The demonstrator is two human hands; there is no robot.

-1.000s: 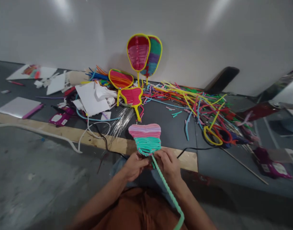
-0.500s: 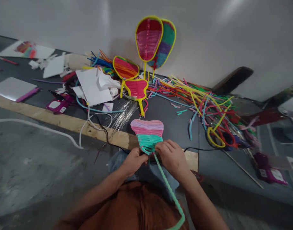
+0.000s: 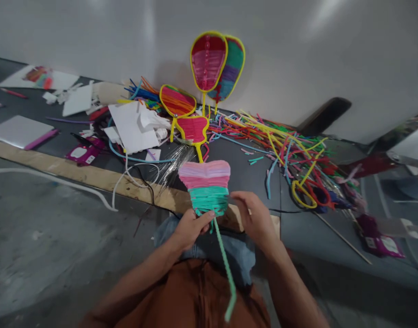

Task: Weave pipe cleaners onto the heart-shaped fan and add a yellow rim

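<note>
A small fan shape wound from pipe cleaners [image 3: 205,184] is held up over my lap, banded lilac, pink and teal from top to bottom. My left hand [image 3: 191,228] pinches its lower end, thumb on the front. From beneath that thumb a long light-green pipe cleaner [image 3: 222,259] hangs toward my lap, bent near its tip. My right hand [image 3: 255,221] is just right of the fan shape, fingers apart and slightly curled. Its fingertips are close to the teal edge; whether they touch it is hard to see.
Finished yellow-rimmed fans [image 3: 209,61] lean against the wall, with a pink one [image 3: 193,130] lying below them. Loose pipe cleaners [image 3: 260,132] are piled at the right, near scissors with yellow handles [image 3: 303,196]. White paper [image 3: 134,125], wires [image 3: 175,166] and a white cable [image 3: 75,180] lie leftward.
My right hand has let go of the fan shape's lower edge and moved right, its fingers opening. The fan shape has risen slightly, and the green pipe cleaner's free end has swung left.
</note>
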